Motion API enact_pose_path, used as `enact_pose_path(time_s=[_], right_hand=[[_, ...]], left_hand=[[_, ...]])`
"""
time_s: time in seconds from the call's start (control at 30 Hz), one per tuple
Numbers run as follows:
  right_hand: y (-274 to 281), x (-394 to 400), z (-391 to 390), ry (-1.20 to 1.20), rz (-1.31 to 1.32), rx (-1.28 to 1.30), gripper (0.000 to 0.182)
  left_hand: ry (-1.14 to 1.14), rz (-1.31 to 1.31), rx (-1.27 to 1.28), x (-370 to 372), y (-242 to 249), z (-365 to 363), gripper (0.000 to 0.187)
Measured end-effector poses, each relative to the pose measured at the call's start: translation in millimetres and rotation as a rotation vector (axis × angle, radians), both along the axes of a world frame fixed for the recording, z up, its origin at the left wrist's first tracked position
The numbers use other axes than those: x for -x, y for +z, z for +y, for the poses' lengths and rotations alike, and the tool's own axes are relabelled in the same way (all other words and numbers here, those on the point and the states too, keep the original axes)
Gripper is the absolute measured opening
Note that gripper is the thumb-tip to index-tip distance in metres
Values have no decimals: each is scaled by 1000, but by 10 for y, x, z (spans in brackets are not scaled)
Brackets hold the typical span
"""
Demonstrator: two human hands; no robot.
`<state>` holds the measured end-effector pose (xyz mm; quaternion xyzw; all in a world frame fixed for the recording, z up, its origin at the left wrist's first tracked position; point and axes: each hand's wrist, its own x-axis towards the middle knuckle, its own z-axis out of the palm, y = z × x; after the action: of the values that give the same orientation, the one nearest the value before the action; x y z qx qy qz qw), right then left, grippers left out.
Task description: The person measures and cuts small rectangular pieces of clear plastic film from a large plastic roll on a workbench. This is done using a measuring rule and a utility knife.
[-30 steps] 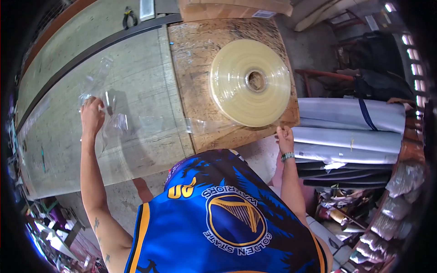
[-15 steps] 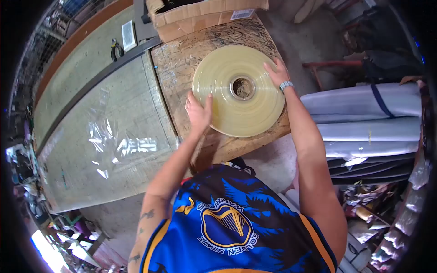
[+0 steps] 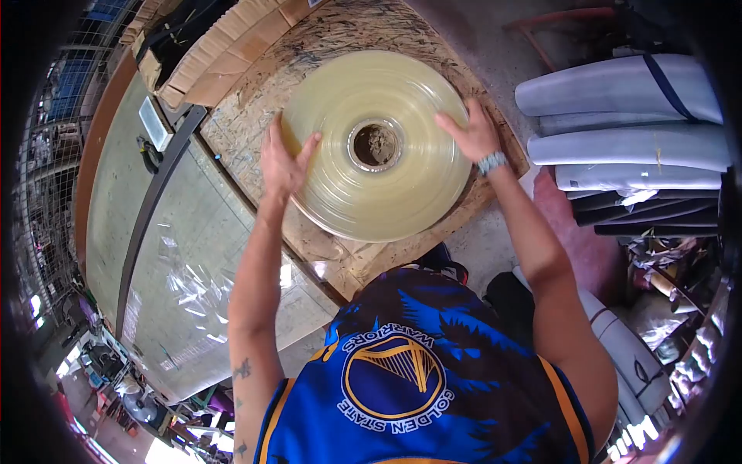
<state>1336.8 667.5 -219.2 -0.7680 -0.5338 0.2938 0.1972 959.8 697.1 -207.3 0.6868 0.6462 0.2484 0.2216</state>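
A large, pale yellowish roll of clear plastic film [image 3: 371, 205] lies flat on a worn wooden board [image 3: 355, 27], its round core hole facing up. My left hand [image 3: 286, 161] grips the roll's left rim, thumb on the top face and fingers along the outer edge. On the opposite side, my right hand [image 3: 473, 135], with a watch [image 3: 491, 162] at its wrist, holds the rim with the thumb over the top. The fingertips under or behind the edge are partly hidden.
Beyond the roll sits an open cardboard box [image 3: 232, 54]. Pliers [image 3: 148, 155] and a pale rectangular block [image 3: 156, 124] lie on the glossy table [image 3: 193, 286] to the left, by a dark strip [image 3: 151, 209]. Large grey rolls [image 3: 618, 85] are stacked at right.
My view has turned and come closer to the board. Both hands stay on the roll's sides, the left one now higher along the rim, and the roll appears farther left in view.
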Motion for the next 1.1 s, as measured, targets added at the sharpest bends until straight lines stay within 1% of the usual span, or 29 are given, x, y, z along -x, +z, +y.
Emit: enact_pose_path(time_s=[0.07, 0.13, 0.17, 0.27, 0.3, 0.33, 0.37, 0.4, 0.43, 0.47, 0.53, 0.57, 0.63, 0.7, 0.73, 0.77, 0.8, 0.83, 0.87, 0.9, 0.93, 0.97, 1.0, 1.07, 1.1], right_hand=[[52, 59, -359, -76, 46, -35, 69], [95, 186, -725, -180, 168, -38, 61], [112, 295, -913, -217, 169, -40, 57], [150, 756, -1392, -348, 226, -84, 50], [26, 906, -1556, -391, 271, -119, 47], [-64, 994, -1675, -423, 318, -149, 45], [28, 1025, -1726, -392, 340, -99, 41], [163, 1054, -1764, -357, 366, -44, 38], [240, 1059, -1765, -319, 397, 7, 36], [272, 950, -1755, -210, 409, 180, 33], [329, 546, -1697, -9, 429, 513, 31], [295, 368, -1609, -13, 348, 399, 30], [123, 56, -1309, -50, 200, 164, 29], [210, -70, -810, -51, 201, -133, 25], [185, -91, -546, -38, 279, -234, 25], [175, -88, -276, -23, 237, -252, 29], [152, -79, -9, -7, 194, -273, 33], [98, -61, 232, 55, 83, -349, 41], [45, -22, 459, 121, -27, -426, 50], [-41, 21, 661, 143, 20, -405, 55], [-124, 79, 811, 166, 64, -380, 59], [-202, 116, 876, 190, 102, -352, 64], [-149, 166, 873, 205, 73, -289, 66], [66, 280, 834, 243, 2, -157, 69], [68, 297, 810, 234, 3, -154, 69]], left_hand=[[-156, -2, 14, -12, 44, 385, 96], [-337, 83, 64, -89, 96, 780, 97], [-432, 125, 83, -153, 125, 991, 97], [-706, 264, -3, -456, 179, 1500, 99], [-764, 294, 13, -581, 188, 1625, 99], [-762, 337, -76, -712, 123, 1714, 100], [-748, 383, -156, -823, 63, 1752, 101], [-762, 431, -153, -918, 124, 1757, 104], [-725, 410, -136, -998, 145, 1715, 102], [-689, 396, -122, -993, 167, 1669, 101], [-433, 233, -126, -828, -23, 1457, 96], [-316, 156, -136, -767, -65, 1373, 93], [-200, 100, 265, -363, 142, 1039, 87], [-55, -24, 172, 28, 38, 492, 88], [0, -2, 178, 143, 91, 158, 83], [59, 20, 183, 235, 155, -183, 78], [102, -172, 397, 300, 171, -461, 73], [94, -240, 352, 326, 62, -815, 71], [84, -246, 353, 289, 93, -1101, 69], [127, -148, 365, 214, 262, -1336, 68], [224, -346, 503, 170, 349, -1500, 57], [128, -337, 495, 244, 321, -1667, 48], [32, -332, 488, 342, 275, -1801, 40], [-26, -372, 556, 640, 400, -1967, 29], [-22, -419, 493, 919, 292, -2082, 25]])
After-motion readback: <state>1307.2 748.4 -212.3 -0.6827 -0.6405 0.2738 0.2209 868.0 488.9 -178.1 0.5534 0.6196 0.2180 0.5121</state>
